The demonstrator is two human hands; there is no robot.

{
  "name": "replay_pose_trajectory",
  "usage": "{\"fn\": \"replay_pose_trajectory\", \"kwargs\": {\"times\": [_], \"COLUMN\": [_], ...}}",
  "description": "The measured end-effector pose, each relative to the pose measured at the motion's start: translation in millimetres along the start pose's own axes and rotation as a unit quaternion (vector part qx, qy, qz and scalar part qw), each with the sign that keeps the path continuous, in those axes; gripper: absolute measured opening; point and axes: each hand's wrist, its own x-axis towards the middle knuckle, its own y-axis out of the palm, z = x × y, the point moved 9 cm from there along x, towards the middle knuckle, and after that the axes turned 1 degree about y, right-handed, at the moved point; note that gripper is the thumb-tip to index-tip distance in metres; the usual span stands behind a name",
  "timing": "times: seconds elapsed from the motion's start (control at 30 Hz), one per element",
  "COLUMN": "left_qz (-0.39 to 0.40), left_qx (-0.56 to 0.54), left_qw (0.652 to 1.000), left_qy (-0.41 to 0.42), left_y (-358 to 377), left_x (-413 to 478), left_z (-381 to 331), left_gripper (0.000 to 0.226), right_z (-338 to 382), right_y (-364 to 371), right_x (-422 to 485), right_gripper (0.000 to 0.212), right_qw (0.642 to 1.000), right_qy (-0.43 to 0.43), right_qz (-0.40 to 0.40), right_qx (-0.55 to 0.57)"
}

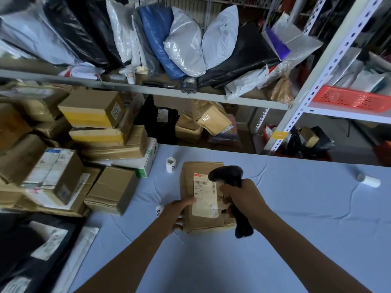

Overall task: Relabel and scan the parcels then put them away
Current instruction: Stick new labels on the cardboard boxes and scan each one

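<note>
A flat brown cardboard parcel (190,180) lies on the pale blue table (296,208), a white shipping label (204,197) with a barcode on its top. My left hand (176,213) holds the parcel's left edge, thumb on top near the label. My right hand (243,197) grips a black handheld scanner (226,173), whose head hangs over the label's upper right corner. A white label roll (171,164) stands just left of the parcel's far corner. Another small roll (159,209) peeks out behind my left hand.
Stacked cardboard boxes (88,132) crowd the table's left side, with dark bagged parcels (31,250) at the near left. A third white roll (369,180) lies at the far right. Shelves behind hold poly-bag parcels (184,43) and an orange basket (351,98).
</note>
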Motion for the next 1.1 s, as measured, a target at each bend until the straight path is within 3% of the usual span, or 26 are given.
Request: {"fn": "replay_pose_trajectory", "kwargs": {"times": [0.23,0.3,0.43,0.5,0.57,0.6,0.67,0.73,0.77,0.87,1.0,1.1], "left_qz": [0.006,-0.009,-0.01,-0.009,-0.061,-0.122,-0.265,-0.309,-0.29,-0.191,-0.193,-0.201], "left_qx": [0.039,0.048,0.021,0.037,0.036,0.044,0.199,0.405,0.468,0.513,0.483,0.42], "left_qw": [0.997,0.996,0.998,0.997,0.997,0.991,0.935,0.842,0.817,0.826,0.829,0.849], "left_qy": [-0.072,-0.072,-0.061,-0.063,-0.035,0.012,0.128,0.177,0.172,0.137,0.205,0.25], "left_y": [11,12,13,11,1,-13,-48,-66,-74,-94,-103,-94], "left_x": [14,19,20,20,22,23,15,11,16,35,35,25], "left_z": [38,47,52,49,38,27,-4,-19,-14,16,18,0], "left_gripper": [0.06,0.068,0.04,0.041,0.031,0.022,0.012,0.043,0.061,0.095,0.072,0.063], "right_z": [-73,-96,-124,-129,-133,-137,-145,-154,-159,-172,-180,-171], "right_y": [-52,-61,-69,-69,-68,-67,-63,-57,-54,-47,-42,-40], "right_x": [55,70,89,93,97,100,106,110,111,113,111,104], "right_gripper": [0.013,0.018,0.03,0.034,0.039,0.041,0.045,0.048,0.049,0.048,0.048,0.054], "right_qw": [0.995,0.993,0.983,0.975,0.969,0.966,0.959,0.95,0.947,0.94,0.932,0.919], "right_qy": [0.08,0.091,0.093,0.083,0.073,0.069,0.063,0.063,0.065,0.068,0.067,0.092], "right_qz": [-0.061,-0.069,-0.096,-0.108,-0.112,-0.112,-0.113,-0.114,-0.113,-0.114,-0.107,-0.042], "right_qx": [0.024,-0.016,-0.126,-0.173,-0.209,-0.222,-0.254,-0.285,-0.295,-0.315,-0.339,-0.381]}}
